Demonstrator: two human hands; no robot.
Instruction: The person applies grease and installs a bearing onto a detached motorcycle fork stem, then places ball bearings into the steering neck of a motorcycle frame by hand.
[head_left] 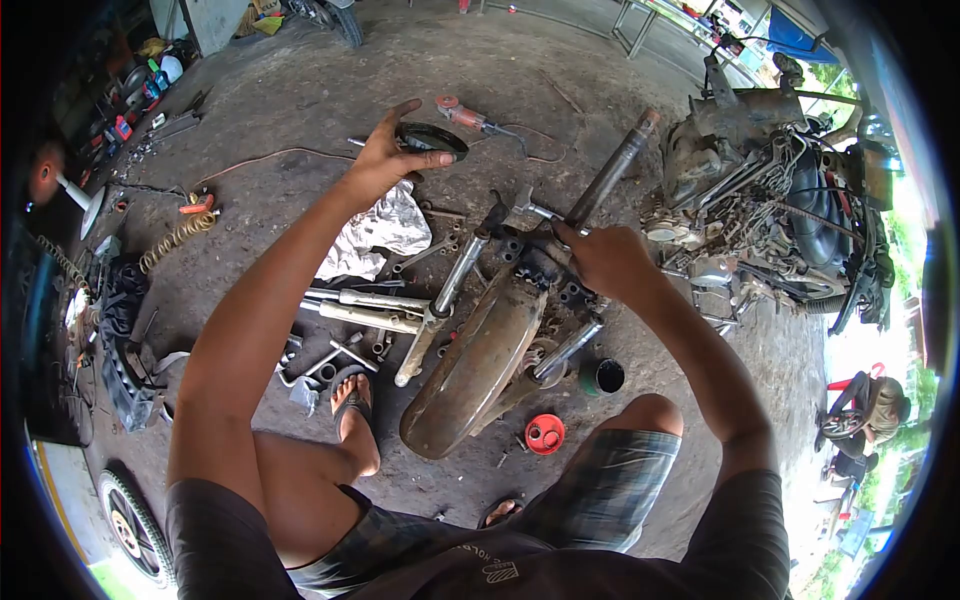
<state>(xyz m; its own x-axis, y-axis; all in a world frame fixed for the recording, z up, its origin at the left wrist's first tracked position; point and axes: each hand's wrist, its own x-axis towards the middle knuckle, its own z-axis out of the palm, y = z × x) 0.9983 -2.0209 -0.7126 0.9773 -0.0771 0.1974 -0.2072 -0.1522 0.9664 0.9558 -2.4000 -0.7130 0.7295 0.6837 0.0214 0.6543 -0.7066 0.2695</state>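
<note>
My left hand (385,160) is raised over the floor, its fingers closed round the edge of a dark round ring-like part (432,140). On the metal fork assembly, my right hand (607,262) rests at the clamp near the base of the steering stem (620,165), index finger against it. The stem slants up to the right. Below the clamp lies a dirty brown fender (478,365), between two fork tubes. A white cloth (385,232) lies under my left hand, with wrenches beside it.
An orange grinder (462,113) with a cord lies ahead. Silver fork tubes (370,308) and a T-wrench (345,358) are left of the fender. A red dish (545,434) and dark can (608,376) sit nearby. A motorcycle engine and frame (780,210) stand right.
</note>
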